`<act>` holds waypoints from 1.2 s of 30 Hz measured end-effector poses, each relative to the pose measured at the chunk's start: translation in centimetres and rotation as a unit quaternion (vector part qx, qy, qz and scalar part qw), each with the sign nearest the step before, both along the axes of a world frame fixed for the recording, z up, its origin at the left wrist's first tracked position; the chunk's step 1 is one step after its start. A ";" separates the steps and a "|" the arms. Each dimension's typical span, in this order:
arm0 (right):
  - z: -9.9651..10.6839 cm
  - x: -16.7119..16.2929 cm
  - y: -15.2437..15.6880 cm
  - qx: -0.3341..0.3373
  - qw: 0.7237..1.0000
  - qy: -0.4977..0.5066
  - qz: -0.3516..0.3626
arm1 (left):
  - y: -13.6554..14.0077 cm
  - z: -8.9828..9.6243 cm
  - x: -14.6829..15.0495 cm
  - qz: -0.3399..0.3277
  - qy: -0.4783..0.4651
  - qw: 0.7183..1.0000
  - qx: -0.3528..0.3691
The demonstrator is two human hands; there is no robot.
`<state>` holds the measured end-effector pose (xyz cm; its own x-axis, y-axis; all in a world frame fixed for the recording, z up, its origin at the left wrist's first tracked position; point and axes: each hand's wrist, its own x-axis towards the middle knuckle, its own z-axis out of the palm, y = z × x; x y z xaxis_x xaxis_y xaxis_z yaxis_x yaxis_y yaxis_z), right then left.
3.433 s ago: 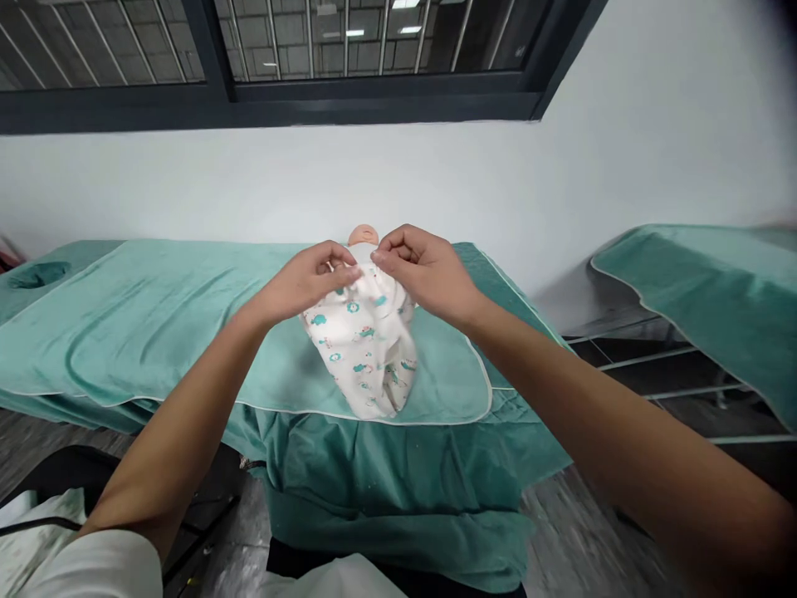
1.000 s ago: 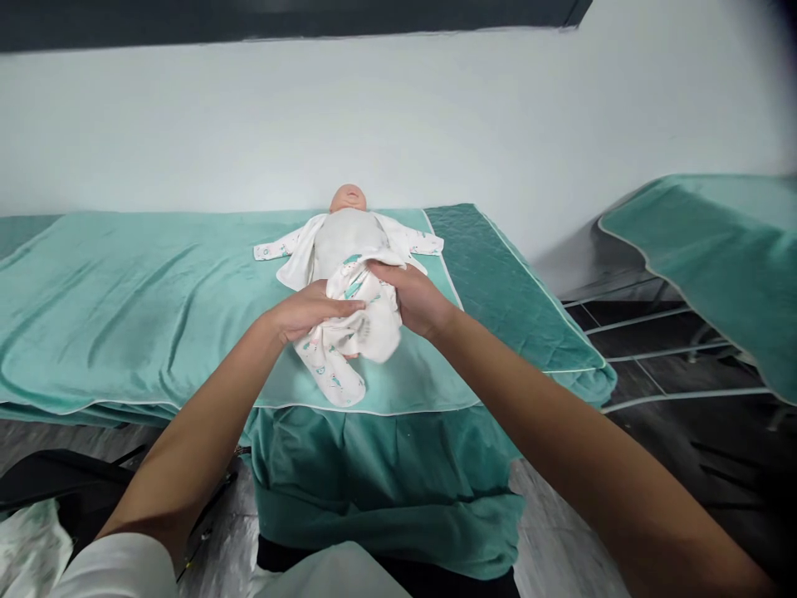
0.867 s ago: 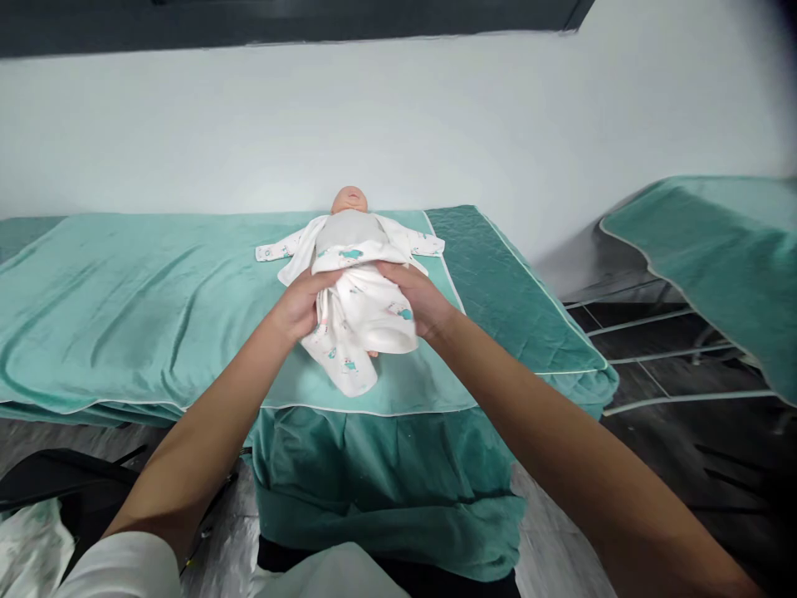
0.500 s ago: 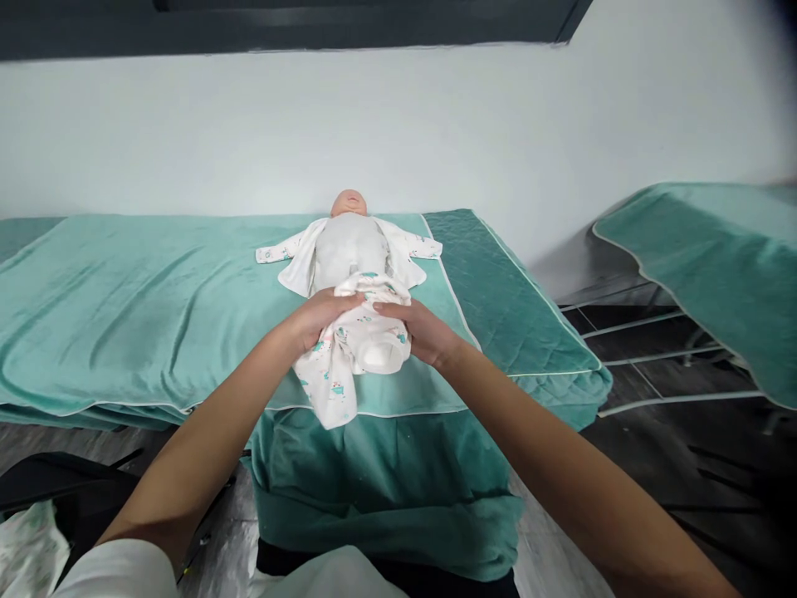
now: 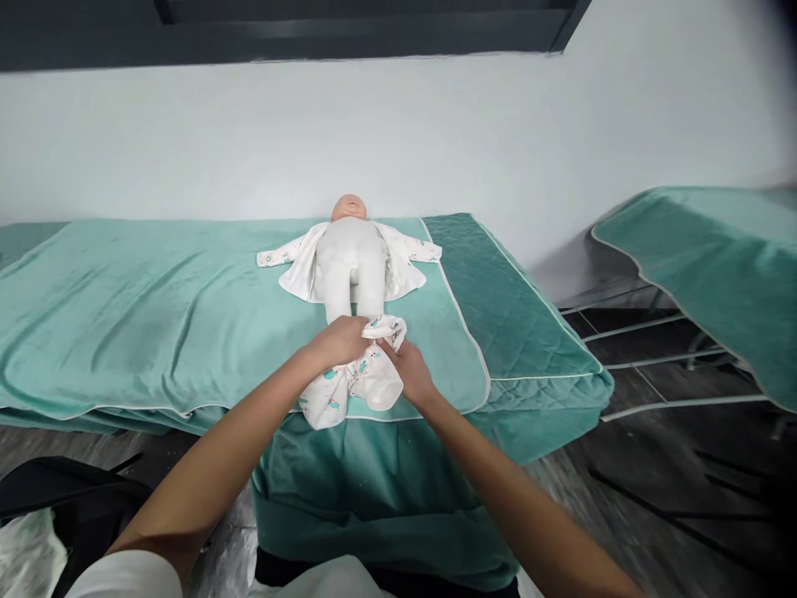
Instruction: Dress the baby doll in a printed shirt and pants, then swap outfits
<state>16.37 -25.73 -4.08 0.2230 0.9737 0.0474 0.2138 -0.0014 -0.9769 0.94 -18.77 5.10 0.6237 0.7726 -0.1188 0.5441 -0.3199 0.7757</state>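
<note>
A baby doll with a white cloth body lies on its back, its head towards the wall and its legs towards me. An open white printed baby jacket spreads out on both sides of it, the sleeves stretched sideways. At the doll's lower legs, both hands hold white baby trousers with a green print. My left hand is closed on their upper left part. My right hand grips the right edge by the bunched waistband. The doll's feet are hidden by the trousers and my hands.
The doll lies on a green sheet over a bed against the white wall. A second green-covered bed frame stands to the right, with metal slats showing. At lower left is a black chair with a printed cloth.
Both hands have moved down towards me with the trousers, from the doll's hips to its lower legs. The doll's thighs now show bare white cloth.
</note>
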 end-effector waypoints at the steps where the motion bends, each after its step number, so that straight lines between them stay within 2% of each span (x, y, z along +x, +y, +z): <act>1: 0.0 -0.1 0.0 0.006 1.000 0.023 -0.003 | 0.1 0.1 -0.1 -0.007 0.002 1.000 0.009; 4: 0.0 -0.2 0.2 0.018 0.991 0.130 0.006 | 0.6 0.2 -0.5 -0.016 -0.026 1.000 0.002; 7: 0.1 -0.2 1.0 0.044 0.978 0.203 -0.013 | 1.1 0.3 -0.8 -0.007 -0.111 0.988 -0.106; 10: 0.0 0.0 2.4 0.083 0.977 0.183 -0.072 | 1.5 0.5 -1.2 -0.019 -0.175 0.954 -0.241; 13: 0.0 0.3 4.2 0.115 0.978 0.136 -0.105 | 2.1 0.8 -1.5 -0.042 -0.221 0.928 -0.296; 17: 0.4 0.7 6.3 0.137 0.975 0.112 -0.134 | 3.2 1.1 -1.5 -0.022 -0.273 0.918 -0.286; 20: 0.7 1.1 7.4 0.148 0.975 0.096 -0.139 | 4.2 1.2 -1.1 0.008 -0.285 0.926 -0.248; 25: 1.2 1.7 9.2 0.160 0.972 0.080 -0.155 | 6.2 1.1 -0.3 0.052 -0.255 0.963 -0.075; 30: 1.9 2.4 11.3 0.173 0.972 0.061 -0.143 | 7.5 0.7 0.8 0.077 -0.226 0.970 0.047; 33: 2.1 2.8 12.3 0.171 0.976 0.051 -0.125 | 7.9 0.7 0.9 0.107 -0.232 0.965 0.054; 36: 1.7 3.2 12.5 0.150 0.981 0.043 -0.116 | 8.4 0.6 -0.3 0.108 -0.265 0.958 -0.033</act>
